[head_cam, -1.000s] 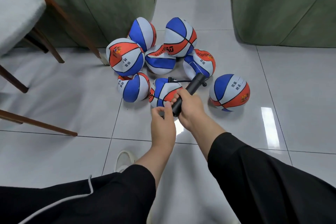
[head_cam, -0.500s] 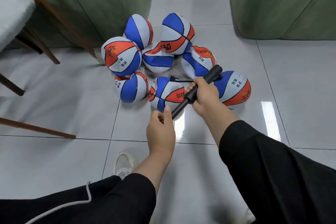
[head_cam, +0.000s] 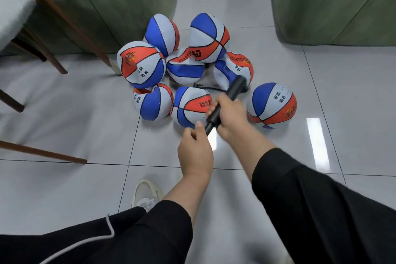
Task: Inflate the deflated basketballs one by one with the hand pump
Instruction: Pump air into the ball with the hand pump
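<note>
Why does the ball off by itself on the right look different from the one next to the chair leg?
The ball on the right is smoothly round and sits apart from the others; the ball by the chair leg is dented near its orange panel and packed into the pile. Both share blue, white and orange panels with printed characters.

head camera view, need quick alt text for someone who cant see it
Seen from above, a person's right hand grips a black hand pump while the left hand holds its near end, over eight red, white and blue basketballs clustered on a pale tiled floor. Most look dented; the one at right looks round.
</note>
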`<control>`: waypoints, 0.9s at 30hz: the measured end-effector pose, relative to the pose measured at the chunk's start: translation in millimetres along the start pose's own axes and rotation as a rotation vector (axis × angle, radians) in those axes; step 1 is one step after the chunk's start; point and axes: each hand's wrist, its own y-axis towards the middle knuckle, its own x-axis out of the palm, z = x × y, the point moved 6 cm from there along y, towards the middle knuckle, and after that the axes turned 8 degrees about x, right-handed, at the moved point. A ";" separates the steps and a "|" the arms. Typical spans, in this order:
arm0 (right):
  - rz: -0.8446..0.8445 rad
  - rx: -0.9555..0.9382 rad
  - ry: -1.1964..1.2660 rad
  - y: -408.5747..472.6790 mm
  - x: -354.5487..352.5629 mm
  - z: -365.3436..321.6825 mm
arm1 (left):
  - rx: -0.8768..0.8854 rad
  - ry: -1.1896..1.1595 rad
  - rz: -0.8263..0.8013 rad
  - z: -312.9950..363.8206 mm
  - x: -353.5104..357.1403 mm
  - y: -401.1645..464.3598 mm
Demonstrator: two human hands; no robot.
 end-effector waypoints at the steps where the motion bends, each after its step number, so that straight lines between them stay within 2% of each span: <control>1: 0.023 -0.007 0.021 4.7 -2.6 -13.2 | 0.005 -0.012 0.010 -1.5 -5.0 -1.5; 6: 0.096 0.000 0.066 19.5 -20.0 -40.5 | 0.011 -0.050 0.019 -10.0 -17.8 -9.0; 9: 0.062 0.050 0.145 21.3 -15.5 -15.3 | -0.009 -0.065 0.052 -2.6 -12.4 -5.7; 17: -0.024 0.113 0.113 0.7 7.5 52.6 | -0.129 0.006 0.080 -12.2 -2.9 7.1; 22: -0.032 0.123 0.076 5.5 5.9 38.5 | -0.067 0.087 0.004 -1.3 3.3 7.8; 27: 0.027 0.091 0.046 16.1 0.6 0.3 | 0.018 0.106 0.015 1.3 -9.3 -4.5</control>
